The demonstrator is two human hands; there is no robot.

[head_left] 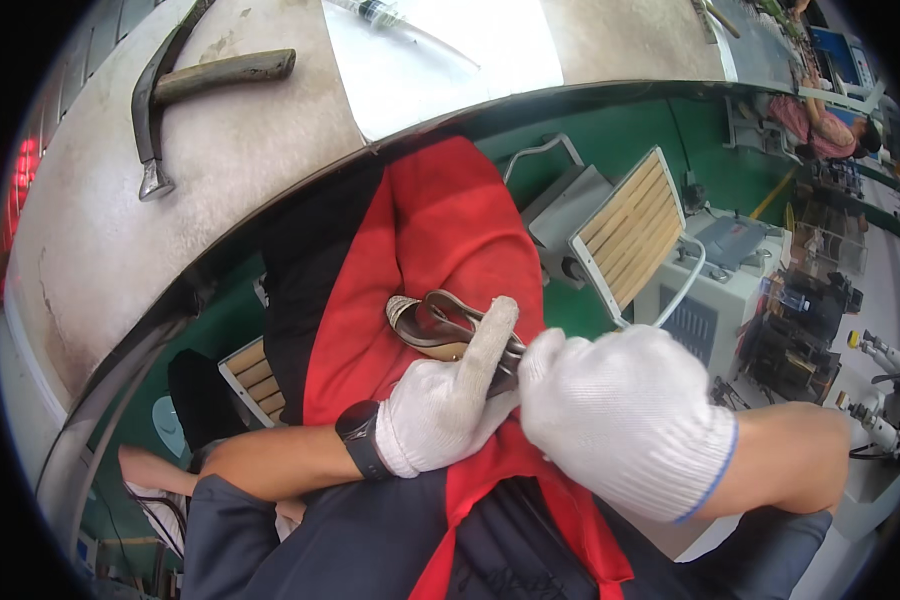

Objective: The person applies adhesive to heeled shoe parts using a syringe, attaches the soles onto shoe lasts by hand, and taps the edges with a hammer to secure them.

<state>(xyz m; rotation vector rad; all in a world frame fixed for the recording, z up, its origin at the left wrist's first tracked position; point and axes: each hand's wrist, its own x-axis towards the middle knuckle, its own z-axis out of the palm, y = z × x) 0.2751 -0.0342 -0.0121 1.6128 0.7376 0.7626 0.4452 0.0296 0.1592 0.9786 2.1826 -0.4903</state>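
Both my hands wear white knit gloves and meet over my lap, which is covered by a red and black apron [440, 240]. My left hand [448, 400] grips a tan shoe upper with thin straps [432, 322], thumb raised along it. My right hand [620, 410] is closed against the same shoe from the right; what its fingers hold is hidden. A black wristband [358, 436] sits on my left wrist.
A worn workbench [220, 150] curves across the top, with a hammer [175, 85], a white sheet [440, 55] and a syringe [380, 12] on it. A slatted wooden stool [632, 228] and grey machines [720, 280] stand right. Another person [820, 125] sits far right.
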